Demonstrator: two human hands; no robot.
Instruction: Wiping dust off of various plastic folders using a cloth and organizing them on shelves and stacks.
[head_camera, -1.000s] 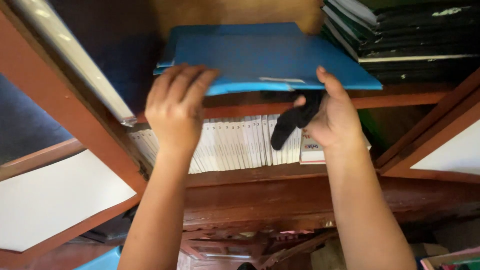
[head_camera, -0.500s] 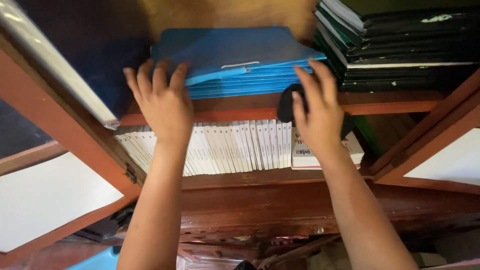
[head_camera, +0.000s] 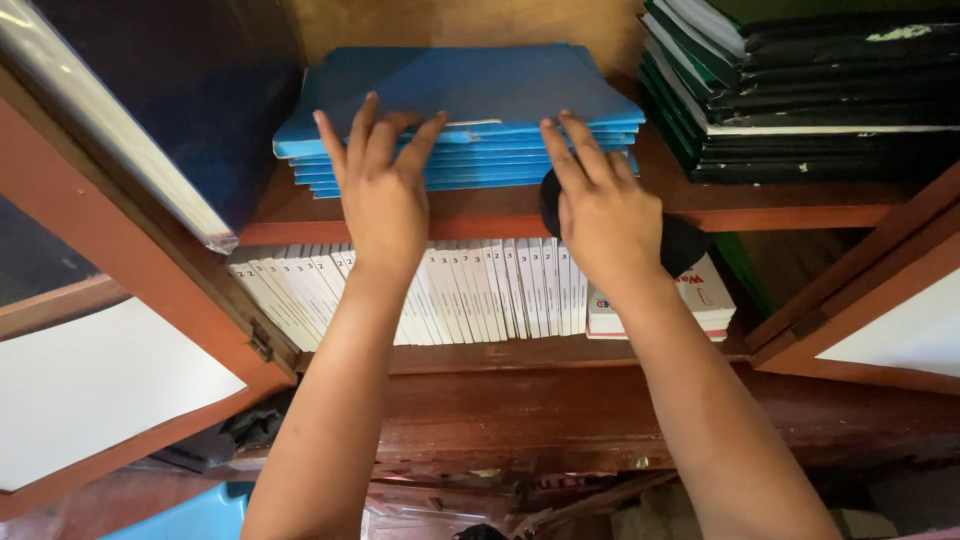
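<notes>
A stack of blue folders (head_camera: 470, 95) lies flat on the upper wooden shelf (head_camera: 480, 212) of a cabinet. My left hand (head_camera: 380, 190) presses its spread fingers against the stack's front edge. My right hand (head_camera: 605, 210) pushes on the same edge further right, fingers extended, with a black cloth (head_camera: 680, 245) tucked under the palm and hanging over the shelf edge.
A pile of dark green and black folders (head_camera: 810, 90) sits to the right on the same shelf. White book spines (head_camera: 470, 290) fill the shelf below, with a flat white book (head_camera: 700, 300) beside them. Open cabinet doors (head_camera: 110, 340) flank both sides.
The top blue folder, held out over the shelf edge a second ago, has been pushed back onto the stack. Both hands moved forward and now press on the stack's front edge.
</notes>
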